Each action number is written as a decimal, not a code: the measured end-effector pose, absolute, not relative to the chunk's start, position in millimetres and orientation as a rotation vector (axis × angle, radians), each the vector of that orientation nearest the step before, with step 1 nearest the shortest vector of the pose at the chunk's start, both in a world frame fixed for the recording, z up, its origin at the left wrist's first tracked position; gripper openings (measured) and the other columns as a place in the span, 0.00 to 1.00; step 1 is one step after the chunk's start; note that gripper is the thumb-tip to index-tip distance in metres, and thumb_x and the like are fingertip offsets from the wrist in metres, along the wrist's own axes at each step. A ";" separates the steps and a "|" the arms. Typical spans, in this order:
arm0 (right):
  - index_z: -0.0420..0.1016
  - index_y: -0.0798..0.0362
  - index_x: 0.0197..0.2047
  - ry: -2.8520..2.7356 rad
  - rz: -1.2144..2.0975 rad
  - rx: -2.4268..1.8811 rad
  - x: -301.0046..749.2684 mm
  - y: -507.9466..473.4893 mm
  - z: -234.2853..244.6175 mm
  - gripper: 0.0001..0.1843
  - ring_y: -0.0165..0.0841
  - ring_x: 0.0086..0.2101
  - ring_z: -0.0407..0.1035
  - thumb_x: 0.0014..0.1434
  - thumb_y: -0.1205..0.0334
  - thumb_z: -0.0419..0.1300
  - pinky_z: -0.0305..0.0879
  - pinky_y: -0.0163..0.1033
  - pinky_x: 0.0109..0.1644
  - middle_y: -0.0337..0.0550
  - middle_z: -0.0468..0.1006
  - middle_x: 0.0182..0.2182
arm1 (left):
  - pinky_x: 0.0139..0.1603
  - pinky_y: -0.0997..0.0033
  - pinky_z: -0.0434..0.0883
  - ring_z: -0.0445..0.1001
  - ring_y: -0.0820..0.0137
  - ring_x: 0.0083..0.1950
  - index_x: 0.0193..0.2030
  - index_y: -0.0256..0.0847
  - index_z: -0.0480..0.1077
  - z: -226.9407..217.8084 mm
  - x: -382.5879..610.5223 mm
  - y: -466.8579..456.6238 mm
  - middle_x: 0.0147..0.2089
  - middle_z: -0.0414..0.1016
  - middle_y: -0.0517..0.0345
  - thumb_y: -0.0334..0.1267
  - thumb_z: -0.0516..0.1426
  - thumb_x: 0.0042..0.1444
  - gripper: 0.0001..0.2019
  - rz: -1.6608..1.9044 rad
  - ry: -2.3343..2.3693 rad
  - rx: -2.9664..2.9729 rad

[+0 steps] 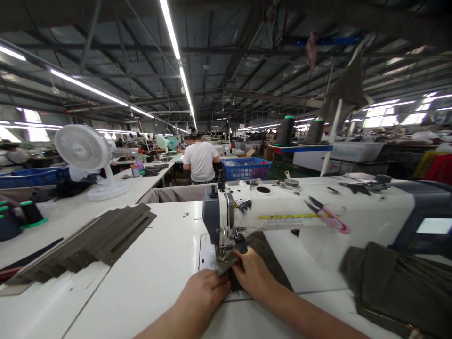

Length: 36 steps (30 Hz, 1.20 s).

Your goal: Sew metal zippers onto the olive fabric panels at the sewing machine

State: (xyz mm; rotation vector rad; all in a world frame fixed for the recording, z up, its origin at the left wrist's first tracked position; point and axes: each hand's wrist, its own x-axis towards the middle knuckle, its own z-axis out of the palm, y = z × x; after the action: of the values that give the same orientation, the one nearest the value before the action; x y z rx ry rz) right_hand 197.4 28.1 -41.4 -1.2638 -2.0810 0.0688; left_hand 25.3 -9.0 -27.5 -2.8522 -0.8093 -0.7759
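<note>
A dark olive fabric piece (271, 263) lies under the needle area of a white sewing machine (293, 207), partly spread to the right of the needle. My left hand (208, 289) grips the fabric's near edge just in front of the presser foot (222, 254), fingers pressed together. Close beside it, my right hand (252, 270) pinches the same fabric right of the foot, its fingers bent and partly hidden. Pink-handled thread snips (328, 215) rest against the machine's arm.
Overlapping olive fabric panels (95, 235) lie on the table at left, near a white fan (84, 153). A heap of dark fabric (399, 282) sits at right. Thread cones (285, 132) stand behind the machine. Ahead, a person in a white shirt (201, 160) sits beside a blue basket (245, 169).
</note>
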 end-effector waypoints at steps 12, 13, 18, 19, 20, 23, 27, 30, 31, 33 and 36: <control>0.72 0.55 0.22 -2.076 0.281 -1.434 202.6 38.1 -33.2 0.09 0.31 0.26 0.70 0.52 0.70 0.55 0.59 0.31 0.28 0.41 0.76 0.23 | 0.38 0.68 0.73 0.75 0.67 0.37 0.39 0.39 0.70 -27.5 24.1 1.2 0.36 0.76 0.52 0.28 0.45 0.56 0.13 -0.786 -0.865 -2.925; 0.73 0.55 0.22 -2.077 0.265 -1.463 202.9 40.1 -33.7 0.09 0.33 0.27 0.71 0.52 0.70 0.54 0.58 0.31 0.29 0.43 0.77 0.24 | 0.38 0.68 0.73 0.75 0.67 0.36 0.39 0.39 0.70 -27.3 24.3 1.2 0.36 0.76 0.51 0.28 0.45 0.56 0.13 -0.772 -0.860 -2.928; 0.74 0.57 0.25 -2.110 0.194 -1.558 202.9 44.6 -35.9 0.09 0.34 0.29 0.70 0.52 0.70 0.53 0.58 0.33 0.31 0.47 0.77 0.26 | 0.39 0.64 0.73 0.75 0.66 0.39 0.40 0.37 0.69 -27.5 25.3 1.8 0.40 0.76 0.50 0.27 0.45 0.57 0.13 -0.765 -0.783 -2.891; 0.74 0.57 0.26 -2.131 0.185 -1.553 203.0 43.8 -35.6 0.09 0.33 0.29 0.70 0.52 0.70 0.53 0.58 0.32 0.31 0.46 0.77 0.27 | 0.39 0.64 0.73 0.75 0.66 0.40 0.39 0.37 0.69 -28.1 25.5 1.7 0.41 0.76 0.50 0.28 0.45 0.57 0.13 -0.779 -0.768 -2.873; 0.73 0.56 0.26 -2.152 0.172 -1.547 203.2 42.5 -35.2 0.09 0.32 0.30 0.70 0.52 0.71 0.53 0.58 0.32 0.32 0.45 0.77 0.28 | 0.40 0.64 0.73 0.74 0.66 0.40 0.39 0.37 0.69 -28.8 25.9 1.5 0.41 0.76 0.49 0.28 0.44 0.58 0.13 -0.787 -0.761 -2.863; 0.73 0.55 0.29 -2.190 0.110 -1.558 202.8 38.7 -34.4 0.09 0.31 0.32 0.70 0.53 0.71 0.52 0.58 0.32 0.34 0.44 0.77 0.31 | 0.41 0.64 0.73 0.75 0.66 0.40 0.38 0.37 0.69 -29.8 27.2 0.6 0.40 0.76 0.50 0.28 0.45 0.57 0.12 -0.761 -0.803 -2.884; 0.74 0.56 0.31 -2.187 0.028 -1.643 199.0 36.9 -34.3 0.09 0.36 0.33 0.70 0.55 0.67 0.51 0.57 0.35 0.34 0.48 0.76 0.32 | 0.38 0.64 0.73 0.75 0.65 0.38 0.37 0.37 0.69 -29.1 28.6 0.0 0.38 0.76 0.51 0.27 0.46 0.54 0.12 -0.650 -0.868 -2.919; 0.73 0.57 0.31 -2.179 0.000 -1.704 195.9 36.0 -32.9 0.10 0.38 0.33 0.70 0.55 0.64 0.52 0.57 0.36 0.33 0.49 0.76 0.31 | 0.38 0.63 0.73 0.75 0.64 0.38 0.36 0.36 0.69 -29.0 28.4 -0.1 0.38 0.76 0.51 0.26 0.46 0.53 0.12 -0.609 -0.877 -2.921; 0.74 0.57 0.31 -2.178 -0.007 -1.720 195.3 35.5 -32.1 0.11 0.38 0.33 0.70 0.56 0.63 0.51 0.57 0.36 0.33 0.49 0.76 0.31 | 0.39 0.63 0.73 0.75 0.65 0.38 0.37 0.36 0.69 -29.2 28.2 -0.3 0.37 0.76 0.51 0.26 0.46 0.53 0.12 -0.605 -0.880 -2.920; 0.74 0.56 0.31 -2.178 -0.018 -1.743 194.7 34.3 -30.6 0.12 0.37 0.34 0.70 0.57 0.64 0.50 0.57 0.35 0.34 0.48 0.77 0.31 | 0.38 0.63 0.73 0.74 0.65 0.38 0.37 0.36 0.69 -29.4 27.8 -0.9 0.37 0.76 0.52 0.26 0.46 0.53 0.12 -0.592 -0.888 -2.921; 0.75 0.57 0.33 -2.163 -0.038 -1.788 194.4 33.4 -30.0 0.14 0.37 0.34 0.70 0.58 0.65 0.48 0.58 0.35 0.34 0.49 0.77 0.31 | 0.37 0.63 0.73 0.74 0.65 0.37 0.38 0.37 0.69 -29.8 27.6 -1.9 0.36 0.75 0.52 0.26 0.47 0.51 0.12 -0.580 -0.904 -2.917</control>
State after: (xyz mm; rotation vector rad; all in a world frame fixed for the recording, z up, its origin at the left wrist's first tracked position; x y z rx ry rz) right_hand 194.4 33.4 -30.0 -1.7875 -2.1631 -0.0382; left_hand 27.6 -1.9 -29.8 -2.9174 -0.9042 -0.5804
